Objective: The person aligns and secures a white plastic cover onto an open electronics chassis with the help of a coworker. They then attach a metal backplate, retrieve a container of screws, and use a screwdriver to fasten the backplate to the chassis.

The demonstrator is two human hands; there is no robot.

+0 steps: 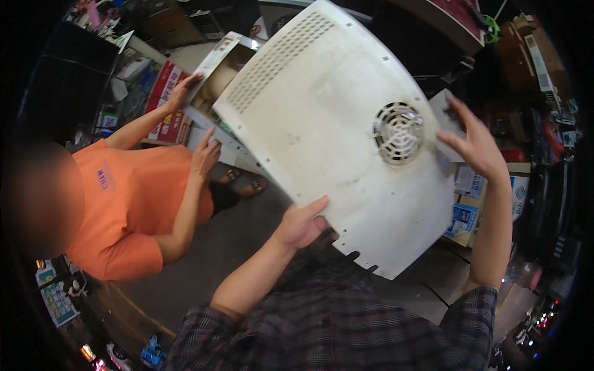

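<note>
A large off-white panel [309, 123] fills the middle of the view, tilted. Rows of vent slots run along its upper left end, and a round fan grille [399, 133] sits near its right side. Small holes and dark notches line its lower edges. My left hand [303, 226] grips the lower left edge, thumb on top and fingers partly hidden beneath. At the opposite side, my right hand [473, 139] is closed on the panel's bent side wall [447, 117], with the thumb toward the grille.
To the left, a person in an orange shirt [136, 210] has both hands on a pale open casing [216, 80] partly behind the panel. A red and white carton [164, 105] stands beside them. Boxes [467, 213] lie at the right; dark floor [216, 247] shows below.
</note>
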